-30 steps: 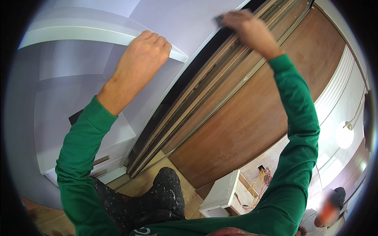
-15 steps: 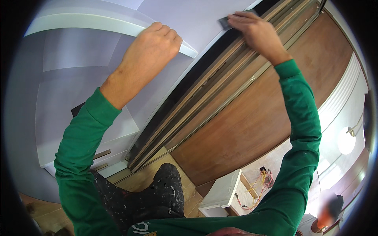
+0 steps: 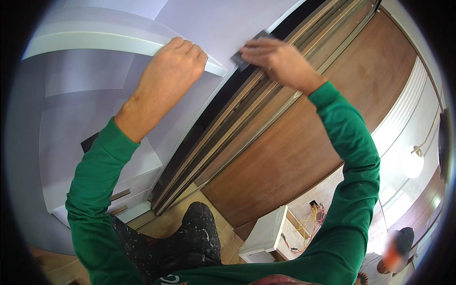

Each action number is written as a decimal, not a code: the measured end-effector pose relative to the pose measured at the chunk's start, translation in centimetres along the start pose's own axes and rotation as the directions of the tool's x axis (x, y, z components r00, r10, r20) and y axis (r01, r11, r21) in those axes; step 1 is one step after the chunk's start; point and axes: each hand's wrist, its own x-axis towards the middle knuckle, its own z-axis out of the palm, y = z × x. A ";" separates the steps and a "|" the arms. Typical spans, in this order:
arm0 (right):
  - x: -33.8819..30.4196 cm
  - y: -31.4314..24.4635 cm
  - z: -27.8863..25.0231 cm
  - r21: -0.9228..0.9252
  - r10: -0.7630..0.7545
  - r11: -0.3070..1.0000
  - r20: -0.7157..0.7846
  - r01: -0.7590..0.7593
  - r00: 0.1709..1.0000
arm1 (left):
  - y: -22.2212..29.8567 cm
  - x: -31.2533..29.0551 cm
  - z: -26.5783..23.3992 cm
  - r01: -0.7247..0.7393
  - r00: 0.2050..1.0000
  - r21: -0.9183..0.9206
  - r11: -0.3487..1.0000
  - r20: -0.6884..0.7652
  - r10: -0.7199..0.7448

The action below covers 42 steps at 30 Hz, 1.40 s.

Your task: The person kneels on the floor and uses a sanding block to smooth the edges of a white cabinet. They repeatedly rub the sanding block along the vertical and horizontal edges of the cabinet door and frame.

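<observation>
My left hand [image 3: 176,64] is closed around the front edge of a white shelf [image 3: 118,42], near its right end. My right hand [image 3: 275,59], smeared by motion, presses a dark grey flat sheet of sandpaper [image 3: 241,61] to the front edge of the white cabinet side panel [image 3: 213,28]. Its fingers lie over the sheet, and the thumb is hidden. The sheet sits to the right of the shelf's end, beside the dark gap of the sliding doors.
Wood-edged sliding doors [image 3: 251,104] and a large brown panel [image 3: 294,142] stand at the right. Drawers with handles [image 3: 118,194] are low on the left. A white box unit [image 3: 266,232] stands near loose wires [image 3: 311,221]. Another person [image 3: 389,256] is at lower right.
My right hand has moved left and down along the panel edge with the sandpaper. My left hand keeps its hold on the shelf, while the whole view has shifted slightly.
</observation>
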 end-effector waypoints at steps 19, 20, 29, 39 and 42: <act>-0.4 8.8 -2.6 -0.208 0.035 0.977 -0.097 -0.054 0.995 | -0.1 0.1 0.0 -0.048 0.997 0.079 0.996 -0.050 0.052; -1.1 12.0 -3.4 -0.219 0.152 0.960 -0.119 -0.176 0.981 | 0.4 0.0 0.2 -0.037 0.998 0.024 0.999 -0.045 0.038; -3.9 6.3 -11.3 -0.209 0.090 0.932 -0.661 -0.298 0.745 | 1.7 0.4 -0.9 0.057 0.997 -0.198 0.979 0.055 -0.047; -12.1 -26.9 6.2 0.938 0.643 0.072 0.216 0.339 -0.735 | 5.5 5.4 -1.8 0.480 0.877 -0.728 0.489 0.391 -0.280; -12.1 -38.5 17.2 0.891 0.624 -0.381 0.445 0.247 -0.642 | 7.2 9.4 0.5 0.562 0.823 -0.782 0.268 0.499 -0.271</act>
